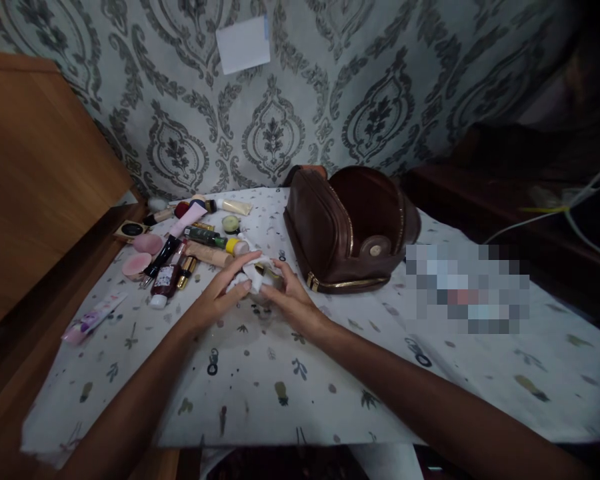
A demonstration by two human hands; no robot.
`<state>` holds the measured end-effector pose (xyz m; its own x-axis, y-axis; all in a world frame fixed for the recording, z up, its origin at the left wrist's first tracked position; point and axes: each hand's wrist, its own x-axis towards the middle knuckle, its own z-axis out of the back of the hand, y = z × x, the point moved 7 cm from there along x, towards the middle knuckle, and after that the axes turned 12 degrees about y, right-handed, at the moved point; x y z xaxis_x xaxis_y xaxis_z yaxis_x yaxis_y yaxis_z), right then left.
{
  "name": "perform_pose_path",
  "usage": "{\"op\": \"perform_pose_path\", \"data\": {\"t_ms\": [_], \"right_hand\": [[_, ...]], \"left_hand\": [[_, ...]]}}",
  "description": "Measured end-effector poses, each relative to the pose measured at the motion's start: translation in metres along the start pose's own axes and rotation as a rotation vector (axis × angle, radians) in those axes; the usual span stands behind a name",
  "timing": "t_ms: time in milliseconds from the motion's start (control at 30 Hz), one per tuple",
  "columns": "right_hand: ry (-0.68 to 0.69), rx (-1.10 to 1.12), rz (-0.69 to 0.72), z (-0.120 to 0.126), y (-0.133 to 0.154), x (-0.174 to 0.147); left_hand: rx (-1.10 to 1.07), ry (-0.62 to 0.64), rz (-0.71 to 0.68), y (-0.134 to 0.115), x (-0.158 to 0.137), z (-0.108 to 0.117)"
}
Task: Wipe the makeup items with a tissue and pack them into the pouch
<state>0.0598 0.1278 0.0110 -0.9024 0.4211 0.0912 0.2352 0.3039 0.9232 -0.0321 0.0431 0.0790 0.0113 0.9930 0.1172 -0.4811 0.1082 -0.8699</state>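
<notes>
My left hand [226, 288] is closed around a crumpled white wipe or tissue [253, 275], pressing it against a small item. My right hand [296, 301] grips that item, a small shiny container [271, 275] with a dark and gold-toned part; its exact kind is partly hidden by fingers and wipe. Both hands meet above the patterned tablecloth [250, 373]. Just beyond my left hand lie a beige tube [207, 254] and a dark green bottle [204, 236]. To the right of my hands stands a brown leather toiletry bag [315, 227], its top unzipped and gaping.
Several cosmetics lie on the left, including pink round compacts [137, 265], a dark red bottle with a white cap [165, 281] and a pink-purple tube [94, 319]. A wooden panel [45, 187] borders the left side. A blurred-out item [467, 290] lies right.
</notes>
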Motion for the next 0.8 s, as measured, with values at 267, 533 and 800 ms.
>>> {"op": "perform_pose_path", "data": {"t_ms": [267, 533, 800], "right_hand": [[0.123, 0.387, -0.115, -0.013, 0.001, -0.001], [0.136, 0.592, -0.248, -0.015, -0.001, -0.002], [0.113, 0.658, -0.437, -0.012, -0.011, -0.005]], "left_hand": [[-0.083, 0.04, -0.042, 0.008, 0.003, 0.003], [-0.172, 0.002, -0.048, 0.018, 0.005, 0.006], [-0.193, -0.033, -0.048, 0.019, 0.007, 0.006]]}}
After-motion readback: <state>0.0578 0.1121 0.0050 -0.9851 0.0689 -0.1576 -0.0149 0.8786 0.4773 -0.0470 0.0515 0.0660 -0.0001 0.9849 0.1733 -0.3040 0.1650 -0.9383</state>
